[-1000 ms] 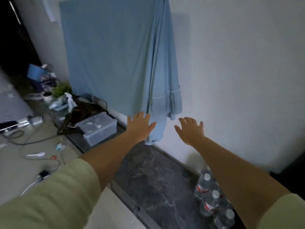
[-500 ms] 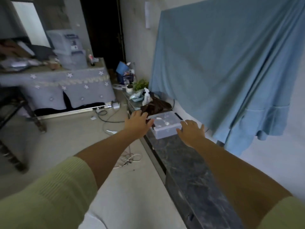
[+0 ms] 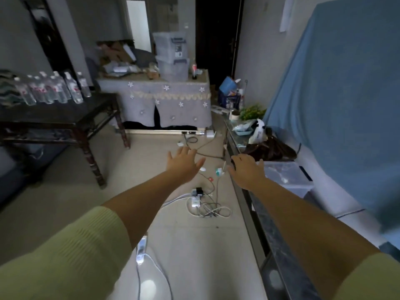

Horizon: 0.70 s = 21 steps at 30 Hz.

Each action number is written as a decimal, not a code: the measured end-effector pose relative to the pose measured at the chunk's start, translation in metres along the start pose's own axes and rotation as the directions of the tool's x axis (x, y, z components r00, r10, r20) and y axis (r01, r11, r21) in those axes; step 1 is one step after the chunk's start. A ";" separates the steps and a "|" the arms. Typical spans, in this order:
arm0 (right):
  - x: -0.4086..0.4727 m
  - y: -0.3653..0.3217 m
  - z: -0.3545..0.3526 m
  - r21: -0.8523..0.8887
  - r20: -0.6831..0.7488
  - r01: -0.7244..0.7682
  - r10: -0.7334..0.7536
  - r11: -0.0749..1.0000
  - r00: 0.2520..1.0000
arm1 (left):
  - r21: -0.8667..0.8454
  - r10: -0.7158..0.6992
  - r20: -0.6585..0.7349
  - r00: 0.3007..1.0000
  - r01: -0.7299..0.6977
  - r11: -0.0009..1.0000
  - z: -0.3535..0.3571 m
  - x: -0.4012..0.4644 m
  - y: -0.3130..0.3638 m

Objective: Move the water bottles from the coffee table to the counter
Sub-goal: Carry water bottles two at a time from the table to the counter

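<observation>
Several clear water bottles (image 3: pixel 52 88) with white caps stand in a cluster on a dark wooden coffee table (image 3: pixel 65 114) at the far left. A long dark marble counter (image 3: pixel 279 241) runs along the right wall. My left hand (image 3: pixel 184 162) is stretched out over the floor, fingers spread, holding nothing. My right hand (image 3: pixel 246 167) is stretched out above the counter's near edge, fingers straight and empty. Both hands are far from the bottles.
Cables and a power strip (image 3: pixel 197 200) lie on the floor between my arms. On the counter sit a clear plastic box (image 3: pixel 287 177), a dark bag (image 3: pixel 270 148) and a small plant (image 3: pixel 251 111). A cloth-covered table (image 3: pixel 164 102) with storage bins stands ahead. Blue cloth (image 3: pixel 346 94) hangs at right.
My view has swung left from the wall and counter toward the room. The coffee table with its bottles has come into sight. Both hands stay outstretched and empty.
</observation>
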State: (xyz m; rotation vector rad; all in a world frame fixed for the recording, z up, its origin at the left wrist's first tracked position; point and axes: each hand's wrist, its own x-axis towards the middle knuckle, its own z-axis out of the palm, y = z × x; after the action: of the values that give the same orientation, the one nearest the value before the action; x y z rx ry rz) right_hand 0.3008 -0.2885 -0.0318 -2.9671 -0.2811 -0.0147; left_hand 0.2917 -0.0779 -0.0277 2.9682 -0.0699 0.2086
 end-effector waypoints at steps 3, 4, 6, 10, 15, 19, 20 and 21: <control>0.049 -0.007 0.004 0.006 0.026 0.064 -0.064 0.998 0.998 | -0.016 -0.076 -0.016 0.997 0.076 0.997 0.003 0.032 -0.019; 0.065 -0.008 0.006 -0.004 0.026 0.085 -0.085 0.996 0.996 | -0.019 -0.105 -0.017 0.994 0.104 0.994 0.004 0.044 -0.023; 0.096 -0.006 0.007 -0.011 0.010 0.117 -0.117 0.993 0.993 | -0.012 -0.153 -0.020 0.988 0.153 0.988 0.007 0.068 -0.028; 0.156 0.007 -0.005 -0.027 0.007 0.164 -0.164 0.986 0.986 | -0.003 -0.183 -0.047 0.982 0.183 0.983 0.005 0.114 -0.029; 0.233 0.016 -0.005 -0.061 -0.004 0.217 -0.218 0.974 0.976 | -0.009 -0.234 -0.038 0.971 0.234 0.972 0.018 0.152 -0.034; 0.277 -0.005 0.013 -0.017 0.057 0.302 -0.301 0.953 0.952 | -0.008 -0.310 0.006 0.951 0.310 0.951 0.025 0.171 -0.059; 0.286 -0.013 0.017 -0.005 0.075 0.328 -0.326 0.945 0.942 | -0.007 -0.329 0.009 0.944 0.329 0.944 0.024 0.176 -0.068; 0.296 -0.023 0.021 0.001 0.091 0.346 -0.345 0.938 0.934 | -0.003 -0.349 0.015 0.937 0.349 0.937 0.024 0.183 -0.079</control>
State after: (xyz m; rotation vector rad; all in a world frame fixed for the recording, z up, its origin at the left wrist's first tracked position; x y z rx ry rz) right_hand 0.5869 -0.2083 -0.0413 -2.8945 -0.8155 0.0743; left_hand 0.4806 -0.0108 -0.0381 2.9104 0.4512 0.1397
